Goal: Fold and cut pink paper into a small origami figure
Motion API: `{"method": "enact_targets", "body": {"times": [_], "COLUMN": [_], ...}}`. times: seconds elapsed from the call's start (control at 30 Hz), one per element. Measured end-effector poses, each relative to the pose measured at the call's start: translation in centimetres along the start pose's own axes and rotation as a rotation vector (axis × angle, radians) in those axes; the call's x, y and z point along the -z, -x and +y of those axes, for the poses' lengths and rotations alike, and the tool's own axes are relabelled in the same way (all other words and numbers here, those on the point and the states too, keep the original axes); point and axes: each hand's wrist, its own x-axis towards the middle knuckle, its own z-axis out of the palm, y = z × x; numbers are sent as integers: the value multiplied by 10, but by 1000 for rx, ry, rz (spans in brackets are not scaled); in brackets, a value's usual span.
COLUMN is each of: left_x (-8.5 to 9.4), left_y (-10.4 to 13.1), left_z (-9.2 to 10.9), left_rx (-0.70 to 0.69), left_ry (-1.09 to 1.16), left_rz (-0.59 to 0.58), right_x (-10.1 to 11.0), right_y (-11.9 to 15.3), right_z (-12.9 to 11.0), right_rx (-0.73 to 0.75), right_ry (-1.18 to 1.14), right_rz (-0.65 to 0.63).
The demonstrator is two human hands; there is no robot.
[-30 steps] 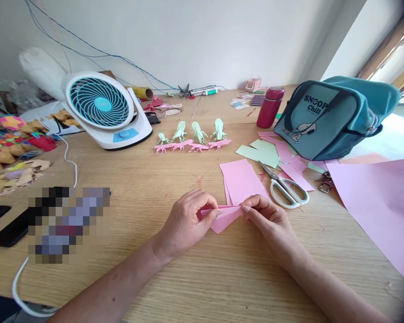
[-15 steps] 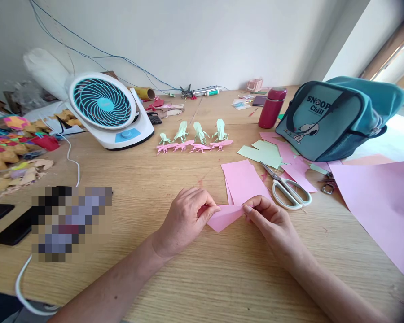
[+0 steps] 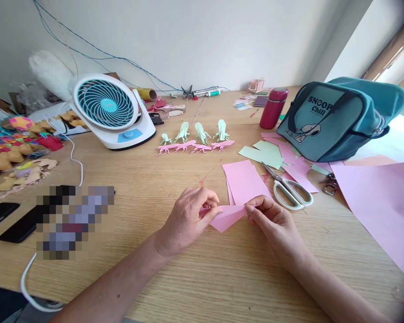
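Observation:
Between my hands is a small folded piece of pink paper (image 3: pixel 226 218), its lower edge coming to a point. My left hand (image 3: pixel 191 220) pinches its left end between thumb and fingers. At the other end, my right hand (image 3: pixel 272 222) is closed on the paper's corner, partly hiding it. Just beyond lies a small stack of pink paper sheets (image 3: pixel 243 180). White-handled scissors (image 3: pixel 287 190) rest to the right of the stack, blades pointing away to the left.
Folded green paper figures (image 3: pixel 201 133) and pink ones (image 3: pixel 200 147) stand in rows farther back. A fan (image 3: pixel 107 105) stands at the left, a red bottle (image 3: pixel 273 108) and teal bag (image 3: pixel 323 121) at the right. A large pink sheet (image 3: pixel 384 202) covers the right side.
The view has shifted slightly, moving everything a little to the right. My left fingers have lifted and loosened a bit on the paper; my right hand keeps its pinch.

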Motion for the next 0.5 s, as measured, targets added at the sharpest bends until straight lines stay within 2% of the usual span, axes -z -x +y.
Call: {"method": "enact_targets", "body": {"times": [0.1, 0.3, 0.5], "left_x": [0, 0, -1], "left_y": [-1, 0, 1], "left_z": [0, -3, -5], "left_rx": [-31, -101, -155], "left_ry": [1, 9, 65], "left_rz": [19, -20, -45], "right_x": [1, 0, 3], "right_y": [-1, -3, -4], "right_z": [-1, -7, 5], "right_rx": [-5, -67, -117], "right_ry": [-6, -2, -18], "right_rz": [-14, -94, -143]}}
